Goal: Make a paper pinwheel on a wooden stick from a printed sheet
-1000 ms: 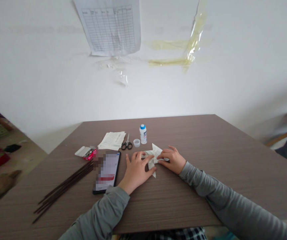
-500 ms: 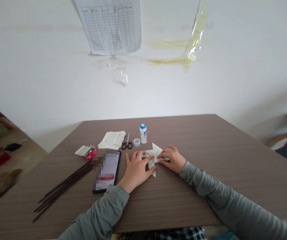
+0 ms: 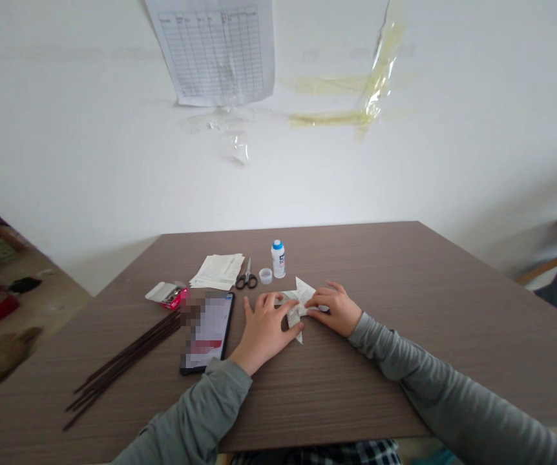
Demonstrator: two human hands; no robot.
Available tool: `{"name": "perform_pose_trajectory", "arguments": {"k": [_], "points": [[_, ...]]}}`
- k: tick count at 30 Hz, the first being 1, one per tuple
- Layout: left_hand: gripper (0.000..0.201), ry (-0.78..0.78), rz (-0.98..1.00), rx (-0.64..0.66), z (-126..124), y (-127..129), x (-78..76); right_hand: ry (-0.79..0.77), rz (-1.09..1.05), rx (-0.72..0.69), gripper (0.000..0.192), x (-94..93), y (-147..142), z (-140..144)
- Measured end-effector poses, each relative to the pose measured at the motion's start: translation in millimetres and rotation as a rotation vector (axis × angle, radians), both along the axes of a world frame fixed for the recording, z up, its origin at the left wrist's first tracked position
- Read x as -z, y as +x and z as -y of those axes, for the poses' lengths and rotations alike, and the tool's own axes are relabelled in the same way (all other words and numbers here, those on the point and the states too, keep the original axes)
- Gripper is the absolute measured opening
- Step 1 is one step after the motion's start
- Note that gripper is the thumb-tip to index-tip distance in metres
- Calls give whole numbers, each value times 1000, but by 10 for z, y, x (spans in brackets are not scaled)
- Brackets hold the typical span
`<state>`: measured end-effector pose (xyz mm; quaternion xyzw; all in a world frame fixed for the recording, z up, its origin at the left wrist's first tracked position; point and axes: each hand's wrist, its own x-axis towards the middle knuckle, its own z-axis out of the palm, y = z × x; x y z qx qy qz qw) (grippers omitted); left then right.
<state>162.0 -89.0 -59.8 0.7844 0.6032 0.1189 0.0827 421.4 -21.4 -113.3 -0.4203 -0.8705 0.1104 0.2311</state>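
Note:
A folded paper pinwheel point(image 3: 302, 290) with printed text lies on the table between my hands, its pointed blades spreading outward. My left hand point(image 3: 266, 328) rests over its left side, thumb and fingers bent onto the paper near the lower blade. From the right, my right hand point(image 3: 335, 310) pinches the pinwheel near its middle between thumb and fingers. Parts of the left and right blades are hidden under my fingers. Just behind stand a white glue bottle point(image 3: 278, 261) with a blue cap and a small clear cup point(image 3: 265, 276).
Scissors point(image 3: 247, 279) lie beside a stack of paper sheets point(image 3: 216, 271). An open red-and-white box point(image 3: 169, 295) sits to the left, near several dark thin sticks point(image 3: 123, 355). A phone point(image 3: 210, 329) lies by my left wrist. The wooden table point(image 3: 380, 258) meets a white wall.

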Motion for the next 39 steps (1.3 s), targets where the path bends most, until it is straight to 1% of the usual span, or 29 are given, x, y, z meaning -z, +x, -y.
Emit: {"name": "perform_pose_trajectory", "arguments": {"k": [6,13,18,22,29,31,36,39], "points": [[53,-7,16,-3,-1,9,-14,63,-29,-41,16,55,30,-33],[52,-30,-1,-4,13,25,-73,58,-33,-43,14,81,43,-46],[50,-25,11,-1,6,14,-52,56,-26,-38,14,47,40,-29],[47,9,23,1,4,9,-23,32,-19,-24,14,27,30,-12],[47,-8,13,-1,0,15,-36,46,-26,-36,11,42,46,-33],[49,5,13,-5,-1,15,-33,48,-24,-39,11,53,53,-43],[61,-2,4,-10,-18,9,-26,43,-23,-40,13,57,48,-41],[60,-6,-1,-8,-19,10,-44,-6,-8,-15,14,39,36,-27]]}}
